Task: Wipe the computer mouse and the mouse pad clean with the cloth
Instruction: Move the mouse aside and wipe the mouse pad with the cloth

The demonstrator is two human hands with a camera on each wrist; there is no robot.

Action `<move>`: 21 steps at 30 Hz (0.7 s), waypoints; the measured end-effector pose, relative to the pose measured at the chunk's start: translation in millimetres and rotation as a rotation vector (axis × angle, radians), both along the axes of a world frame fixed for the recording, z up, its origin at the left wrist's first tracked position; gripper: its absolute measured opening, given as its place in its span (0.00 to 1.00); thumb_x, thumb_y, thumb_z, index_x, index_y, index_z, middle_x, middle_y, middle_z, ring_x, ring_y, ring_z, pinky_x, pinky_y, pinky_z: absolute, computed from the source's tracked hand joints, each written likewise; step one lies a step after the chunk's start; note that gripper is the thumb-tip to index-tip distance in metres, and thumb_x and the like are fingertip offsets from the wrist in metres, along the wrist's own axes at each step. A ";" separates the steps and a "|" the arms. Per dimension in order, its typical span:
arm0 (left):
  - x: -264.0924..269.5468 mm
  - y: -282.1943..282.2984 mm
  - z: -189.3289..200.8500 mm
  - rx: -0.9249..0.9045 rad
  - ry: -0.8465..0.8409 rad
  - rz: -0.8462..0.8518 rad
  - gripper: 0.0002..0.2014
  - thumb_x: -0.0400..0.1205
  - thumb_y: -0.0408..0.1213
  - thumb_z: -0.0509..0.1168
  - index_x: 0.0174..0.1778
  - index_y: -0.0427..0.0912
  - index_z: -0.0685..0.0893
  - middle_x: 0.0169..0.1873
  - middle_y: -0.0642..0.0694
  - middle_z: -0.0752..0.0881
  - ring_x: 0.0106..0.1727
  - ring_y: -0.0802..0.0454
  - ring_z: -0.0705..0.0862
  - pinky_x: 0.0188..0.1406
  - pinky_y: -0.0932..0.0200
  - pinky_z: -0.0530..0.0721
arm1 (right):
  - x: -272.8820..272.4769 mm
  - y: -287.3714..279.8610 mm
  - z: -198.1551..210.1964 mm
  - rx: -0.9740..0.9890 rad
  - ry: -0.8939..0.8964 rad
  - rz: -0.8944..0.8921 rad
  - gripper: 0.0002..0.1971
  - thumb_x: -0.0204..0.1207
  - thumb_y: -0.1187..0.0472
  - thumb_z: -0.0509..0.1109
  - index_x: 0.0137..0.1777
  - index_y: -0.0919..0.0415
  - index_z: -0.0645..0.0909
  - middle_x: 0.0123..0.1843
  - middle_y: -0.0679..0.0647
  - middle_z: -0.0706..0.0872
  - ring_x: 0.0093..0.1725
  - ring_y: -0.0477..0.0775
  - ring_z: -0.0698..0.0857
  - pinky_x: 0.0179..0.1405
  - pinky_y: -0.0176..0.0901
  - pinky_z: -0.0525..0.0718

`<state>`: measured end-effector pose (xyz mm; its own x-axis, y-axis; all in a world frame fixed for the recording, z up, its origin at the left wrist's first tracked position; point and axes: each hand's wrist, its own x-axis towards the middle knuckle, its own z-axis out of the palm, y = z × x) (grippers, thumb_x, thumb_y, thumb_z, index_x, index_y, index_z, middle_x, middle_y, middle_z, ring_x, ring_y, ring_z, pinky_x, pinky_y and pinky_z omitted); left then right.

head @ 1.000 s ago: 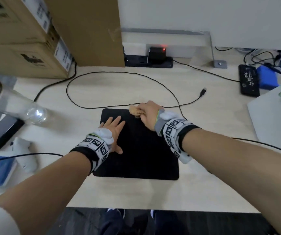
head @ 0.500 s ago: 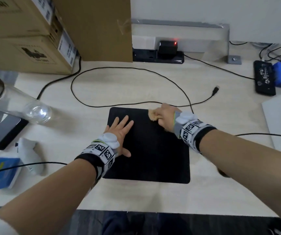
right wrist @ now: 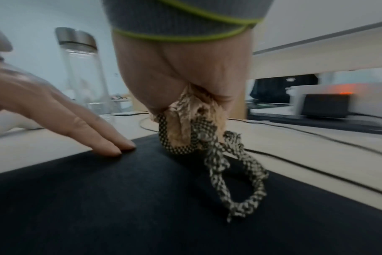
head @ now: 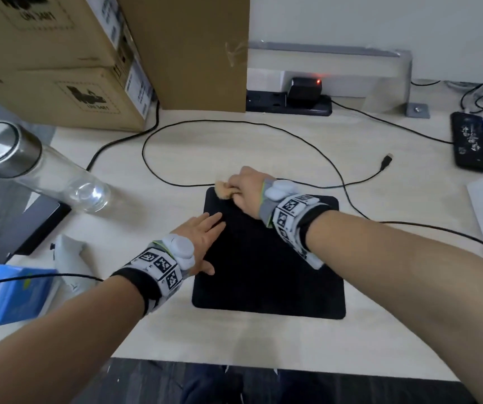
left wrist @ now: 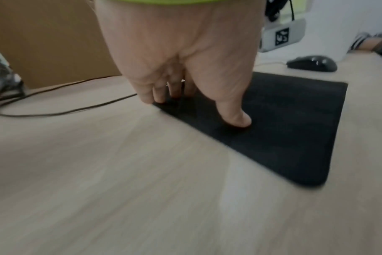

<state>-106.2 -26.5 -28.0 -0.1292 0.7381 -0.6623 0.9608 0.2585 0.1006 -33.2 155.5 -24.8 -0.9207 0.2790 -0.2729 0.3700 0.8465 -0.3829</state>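
A black mouse pad (head: 269,258) lies flat in the middle of the desk. My left hand (head: 205,231) rests flat on the pad's left edge, with its fingers straight and its thumb (left wrist: 236,117) pressing on the pad (left wrist: 283,129). My right hand (head: 244,189) grips a bunched tan cloth (head: 224,190) and presses it on the pad's far left corner. The right wrist view shows the cloth (right wrist: 192,127) with a checkered loop trailing on the pad. The black mouse (left wrist: 312,63) sits on the desk beyond the pad's right side; my right forearm hides it in the head view.
A glass bottle (head: 44,176) with a metal lid stands at the left, in front of cardboard boxes (head: 59,53). A black cable (head: 234,122) loops behind the pad, ending in a USB plug (head: 386,163). A power strip (head: 289,102) sits at the back, a blue pack (head: 9,293) at the near left.
My right hand has slid the cloth left along the pad's far edge to its far left corner. My left hand stays flat on the pad's left side.
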 end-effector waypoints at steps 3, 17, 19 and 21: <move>-5.8 -8.3 -7.1 -0.035 -0.025 0.010 0.50 0.77 0.62 0.65 0.85 0.49 0.39 0.84 0.51 0.36 0.85 0.51 0.37 0.83 0.48 0.40 | -30.1 -30.9 -11.1 -0.020 -0.059 0.084 0.13 0.77 0.64 0.60 0.59 0.57 0.80 0.54 0.59 0.76 0.44 0.63 0.80 0.38 0.45 0.72; -24.0 -6.7 -1.9 -0.120 -0.002 -0.033 0.37 0.86 0.43 0.59 0.85 0.53 0.41 0.85 0.53 0.38 0.84 0.54 0.36 0.80 0.35 0.38 | 15.3 -59.5 -2.4 -0.098 -0.003 -0.059 0.11 0.68 0.57 0.67 0.50 0.52 0.85 0.49 0.53 0.84 0.45 0.59 0.84 0.40 0.43 0.80; -19.6 -12.2 -2.8 -0.087 -0.008 -0.001 0.35 0.86 0.39 0.57 0.85 0.53 0.43 0.85 0.53 0.37 0.85 0.53 0.37 0.81 0.34 0.39 | 31.9 -98.4 -7.0 -0.151 0.000 0.042 0.07 0.67 0.60 0.67 0.43 0.55 0.84 0.44 0.53 0.84 0.42 0.59 0.84 0.36 0.43 0.79; -15.9 -17.7 -4.0 -0.008 -0.035 0.040 0.34 0.87 0.41 0.54 0.85 0.53 0.42 0.85 0.54 0.37 0.85 0.53 0.39 0.81 0.34 0.40 | 52.8 -125.8 -17.6 -0.140 0.011 0.090 0.06 0.68 0.64 0.66 0.43 0.59 0.83 0.43 0.57 0.83 0.39 0.64 0.83 0.32 0.46 0.76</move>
<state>-122.0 -44.2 -32.1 -0.1350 0.7275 -0.6727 0.9455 0.2977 0.1321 19.6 29.7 -42.4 -0.9435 0.1555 -0.2928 0.2903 0.8138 -0.5034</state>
